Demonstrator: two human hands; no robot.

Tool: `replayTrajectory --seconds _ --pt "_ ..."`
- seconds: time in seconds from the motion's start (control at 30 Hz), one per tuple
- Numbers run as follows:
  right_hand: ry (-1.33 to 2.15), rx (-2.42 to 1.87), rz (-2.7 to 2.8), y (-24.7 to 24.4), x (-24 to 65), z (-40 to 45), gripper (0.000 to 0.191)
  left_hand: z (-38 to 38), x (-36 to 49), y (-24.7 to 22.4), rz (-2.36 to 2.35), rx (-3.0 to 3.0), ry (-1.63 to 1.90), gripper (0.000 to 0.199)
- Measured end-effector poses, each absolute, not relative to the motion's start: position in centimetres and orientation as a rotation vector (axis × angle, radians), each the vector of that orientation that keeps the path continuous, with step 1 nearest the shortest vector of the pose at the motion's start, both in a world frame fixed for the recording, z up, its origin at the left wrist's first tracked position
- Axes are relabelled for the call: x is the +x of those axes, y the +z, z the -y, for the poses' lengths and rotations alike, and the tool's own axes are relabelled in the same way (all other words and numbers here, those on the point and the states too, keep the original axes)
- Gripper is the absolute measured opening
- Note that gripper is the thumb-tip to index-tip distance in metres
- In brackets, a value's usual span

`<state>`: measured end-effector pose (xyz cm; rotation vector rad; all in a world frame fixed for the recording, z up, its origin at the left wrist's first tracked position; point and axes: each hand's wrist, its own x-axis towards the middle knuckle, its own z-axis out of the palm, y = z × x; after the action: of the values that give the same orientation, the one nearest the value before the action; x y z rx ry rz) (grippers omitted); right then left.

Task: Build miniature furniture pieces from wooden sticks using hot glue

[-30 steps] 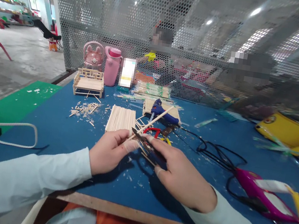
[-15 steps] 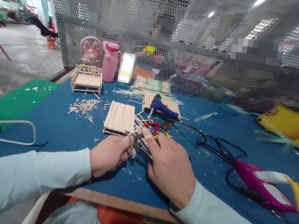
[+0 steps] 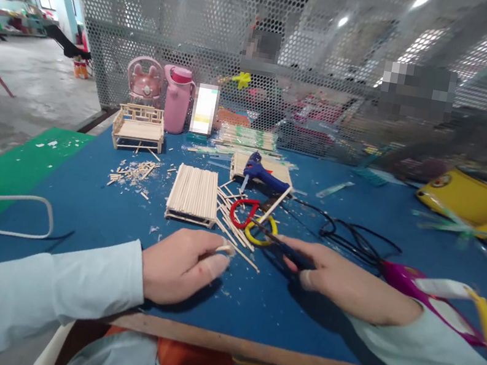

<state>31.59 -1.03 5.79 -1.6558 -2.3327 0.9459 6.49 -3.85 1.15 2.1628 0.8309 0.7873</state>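
My left hand point(image 3: 185, 266) is closed, with a small pale stick piece point(image 3: 225, 249) pinched between thumb and fingers. Farther right, my right hand point(image 3: 334, 279) grips a dark tool point(image 3: 290, 251) whose narrow end points left, over the yellow ring of a red-and-yellow-handled item point(image 3: 244, 214). A pale stick point(image 3: 276, 204) slants up beyond the tool's end; whether they touch is unclear. Loose thin sticks point(image 3: 235, 231) lie beside a flat panel of sticks point(image 3: 195, 192), just beyond my left hand.
A blue glue gun point(image 3: 266, 175) rests on another stick panel. At the back left stand a small stick bench point(image 3: 140, 129) and a pink bottle point(image 3: 177, 100). Stick scraps point(image 3: 135, 172) lie left. Black cable and a purple power strip point(image 3: 429, 301) lie right, near a yellow case point(image 3: 478, 203).
My hands have moved apart. The right hand has gone right with the dark tool, uncovering the red and yellow rings. The left hand has shifted slightly and keeps a small stick piece.
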Motion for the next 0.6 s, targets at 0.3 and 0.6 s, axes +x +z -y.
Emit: replayTrajectory --seconds 0.3,0.6 --pt "0.377 -1.74 2.757 4.9 34.3 0.6 0.073 3.2 6.6 -0.2 -0.927 2.325 0.742 0.035" --pt "0.381 -2.249 2.588 5.4 35.7 2.9 0.066 3.0 6.7 -0.2 -1.023 2.248 0.72 0.025"
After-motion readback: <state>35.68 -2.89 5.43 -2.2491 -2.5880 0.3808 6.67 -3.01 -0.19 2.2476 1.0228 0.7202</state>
